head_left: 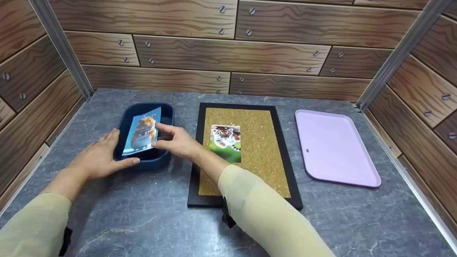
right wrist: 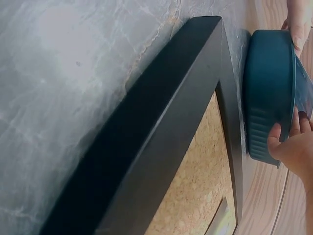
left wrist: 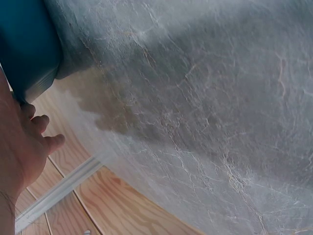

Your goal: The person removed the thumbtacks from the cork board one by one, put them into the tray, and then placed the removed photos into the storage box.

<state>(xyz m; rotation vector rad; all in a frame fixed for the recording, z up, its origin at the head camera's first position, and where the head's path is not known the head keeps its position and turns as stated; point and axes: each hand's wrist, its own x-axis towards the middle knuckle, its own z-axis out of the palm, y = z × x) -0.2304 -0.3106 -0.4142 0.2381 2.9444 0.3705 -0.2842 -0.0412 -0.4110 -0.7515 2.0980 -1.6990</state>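
A pale yellow right sleeve (head_left: 275,214) lies nearest the head camera, its arm crossing over the board and running to the blue bin (head_left: 157,165). At the bin's right rim, the right hand (head_left: 182,142) has its fingers curled, index and thumb pinching the right edge of the hamster picture (head_left: 142,132); which of them is over the card and which under is hard to tell.

The picture lies to the left of these fingers, inside the bin's outline, tilted, with part of it standing above the rim. Its long axis runs from the bin's near end to its far end, the top leaning a little to the right, so the right hand meets it along a long side. The right hand is the nearer one, touching the card; the left hand (head_left: 96,157) rests at the bin's near left corner, fingers extended along the left wall, thumb spread away across the near rim, just beside the card's lower edge and apart from it.

Just right of the bin is the black-framed corkboard (head_left: 260,142), with a tiger picture (head_left: 225,137) upright on the half toward the bin. Farther right of the bin, beyond the corkboard, a purple tray (head_left: 335,146) lies on the grey counter (head_left: 150,214).
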